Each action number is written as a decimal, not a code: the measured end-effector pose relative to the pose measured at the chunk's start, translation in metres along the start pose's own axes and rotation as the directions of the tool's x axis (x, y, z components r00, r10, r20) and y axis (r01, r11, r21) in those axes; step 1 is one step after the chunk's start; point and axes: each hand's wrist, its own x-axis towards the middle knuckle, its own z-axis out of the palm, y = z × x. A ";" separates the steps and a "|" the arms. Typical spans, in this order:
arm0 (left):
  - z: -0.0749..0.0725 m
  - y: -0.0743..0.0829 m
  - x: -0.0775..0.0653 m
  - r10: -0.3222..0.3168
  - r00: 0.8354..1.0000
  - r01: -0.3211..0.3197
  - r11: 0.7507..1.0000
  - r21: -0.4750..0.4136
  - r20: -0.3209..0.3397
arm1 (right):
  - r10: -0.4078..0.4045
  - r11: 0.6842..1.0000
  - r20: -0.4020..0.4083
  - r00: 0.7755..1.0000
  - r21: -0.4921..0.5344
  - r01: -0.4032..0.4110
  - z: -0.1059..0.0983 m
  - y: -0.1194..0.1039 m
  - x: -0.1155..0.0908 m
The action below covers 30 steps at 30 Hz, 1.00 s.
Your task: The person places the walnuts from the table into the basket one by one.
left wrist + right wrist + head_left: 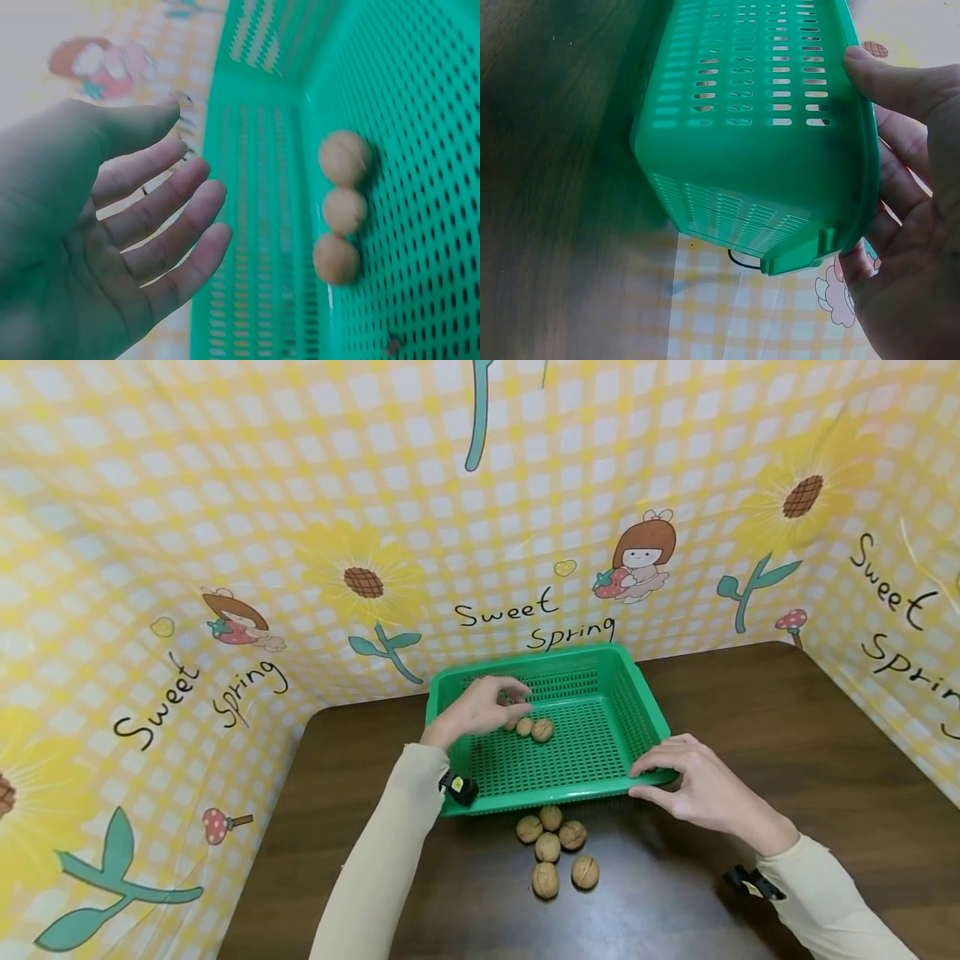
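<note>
The basket [555, 794] is green, the walnuts [547, 848] tan, the worktop [660, 885] dark brown wood grain, the cloth [442, 527] yellow-and-white check with yellow sunflowers [363, 582], the sleeves [386, 852] cream.

In head view, the rear walnuts [511, 724] are part. hidden by the L hand [480, 707], the green bskt's [558, 795] L side by the L forearm; sleeves [390, 852] & tbl [660, 893] are cut off at btm. In L wrist view, walnuts & cloth print [101, 67] are blurred; a dark speck [393, 345] can't be ID'd. In R wrist view, R hand [915, 180] is cropped at R edge, fingertips part. hidden by bskt.
</note>
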 end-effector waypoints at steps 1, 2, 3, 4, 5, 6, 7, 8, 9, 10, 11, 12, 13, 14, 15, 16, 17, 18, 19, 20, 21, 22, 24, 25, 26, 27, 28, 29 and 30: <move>0.000 0.004 -0.003 0.015 1.000 -0.015 1.000 -0.015 0.003 | -0.001 1.000 -0.003 1.000 0.000 0.001 0.000 0.000 0.000; 0.001 0.008 -0.007 0.028 1.000 -0.028 0.999 -0.027 0.008 | -0.002 1.000 -0.005 1.000 0.003 0.002 0.001 0.000 -0.001; 0.002 0.012 -0.011 0.045 0.999 -0.045 0.998 -0.033 0.010 | -0.002 1.000 -0.007 1.000 0.004 0.002 0.001 0.000 -0.001; 0.003 0.016 -0.015 0.063 0.998 -0.062 0.997 -0.041 0.012 | -0.002 1.000 -0.009 1.000 0.006 0.002 0.001 0.001 -0.001; 0.004 0.020 -0.019 0.080 0.997 -0.080 0.996 -0.047 0.013 | -0.002 1.000 -0.010 1.000 0.007 0.002 0.002 0.001 -0.001; 0.005 0.024 -0.023 0.097 0.995 -0.097 0.994 -0.051 0.011 | 0.002 1.000 -0.009 1.000 0.004 -0.002 0.002 0.000 -0.002; 0.006 0.028 -0.028 0.111 0.994 -0.110 0.992 -0.058 0.012 | 0.005 1.000 -0.009 1.000 0.001 -0.005 0.002 0.000 -0.002; 0.008 0.032 -0.033 0.130 0.991 -0.129 0.990 -0.064 0.012 | 0.007 1.000 -0.008 1.000 -0.001 -0.007 0.002 0.000 -0.002; 0.010 0.035 -0.038 0.149 0.989 -0.148 0.986 -0.074 0.012 | 0.011 1.000 -0.007 1.000 -0.004 -0.011 0.002 0.000 -0.002; 0.012 0.038 -0.043 0.164 0.986 -0.162 0.983 -0.083 0.015 | 0.013 1.000 -0.005 1.000 -0.007 -0.014 0.001 0.000 -0.002; 0.015 0.041 -0.048 0.178 0.984 -0.176 0.981 -0.087 0.019 | 0.016 1.000 -0.003 1.000 -0.010 -0.016 0.001 0.000 -0.002; 0.018 0.044 -0.053 0.191 0.981 -0.188 0.978 -0.093 0.026 | 0.019 1.000 -0.001 1.000 -0.013 -0.019 0.001 0.000 -0.002; 0.021 0.046 -0.057 0.207 0.978 -0.203 0.974 -0.099 0.036 | 0.018 1.000 0.000 1.000 -0.012 -0.018 0.001 -0.001 -0.001; 0.025 0.048 -0.061 0.219 0.974 -0.213 0.971 -0.103 0.048 | 0.017 1.000 0.001 1.000 -0.011 -0.017 0.000 -0.001 -0.001; 0.029 0.049 -0.065 0.228 0.972 -0.221 0.970 -0.104 0.061 | 0.017 1.000 0.002 1.000 -0.011 -0.017 0.000 -0.001 -0.001; 0.033 0.051 -0.069 0.235 0.969 -0.227 0.968 -0.108 0.073 | 0.016 1.000 0.002 1.000 -0.009 -0.016 0.000 -0.001 -0.001; 0.037 0.052 -0.073 0.243 0.966 -0.233 0.966 -0.114 0.084 | 0.015 1.000 0.002 1.000 -0.009 -0.015 0.000 -0.001 0.000; 0.041 0.052 -0.076 0.252 0.963 -0.239 0.963 -0.126 0.097 | 0.014 1.000 0.003 1.000 -0.009 -0.014 0.000 -0.001 0.000; 0.045 0.052 -0.079 0.261 0.959 -0.245 0.959 -0.139 0.109 | 0.014 1.000 0.003 1.000 -0.006 -0.014 0.000 -0.002 0.000; 0.050 0.052 -0.083 0.266 0.956 -0.246 0.956 -0.161 0.120 | 0.013 1.000 0.003 1.000 -0.005 -0.013 0.000 -0.002 0.000; 0.054 0.052 -0.086 0.279 0.952 -0.254 0.950 -0.182 0.128 | 0.013 1.000 0.003 1.000 -0.005 -0.013 0.000 -0.002 0.000; 0.058 0.051 -0.089 0.289 0.948 -0.258 0.944 -0.207 0.136 | 0.013 1.000 0.004 1.000 -0.005 -0.013 0.000 -0.002 0.000; 0.068 0.049 -0.096 0.303 0.940 -0.257 0.930 -0.262 0.156 | 0.016 1.000 0.007 1.000 -0.005 -0.015 0.000 -0.002 0.000; 0.072 0.048 -0.100 0.310 0.936 -0.254 0.922 -0.291 0.166 | 0.017 1.000 0.007 1.000 -0.006 -0.017 0.000 -0.002 0.000; 0.077 0.046 -0.103 0.317 0.932 -0.249 0.913 -0.323 0.178 | 0.017 1.000 0.008 1.000 -0.008 -0.017 0.000 -0.003 0.000; 0.082 0.044 -0.106 0.325 0.927 -0.248 0.906 -0.342 0.188 | 0.018 1.000 0.008 1.000 -0.010 -0.018 0.000 -0.003 0.000; 0.087 0.041 -0.109 0.328 0.923 -0.241 0.901 -0.362 0.200 | 0.019 1.000 0.008 1.000 -0.011 -0.019 0.000 -0.003 0.000; 0.092 0.038 -0.111 0.332 0.919 -0.236 0.895 -0.379 0.212 | 0.021 1.000 0.006 1.000 -0.011 -0.021 -0.001 -0.003 0.000; 0.097 0.034 -0.113 0.335 0.916 -0.236 0.895 -0.379 0.220 | 0.023 1.000 0.005 1.000 -0.011 -0.022 -0.001 -0.003 0.000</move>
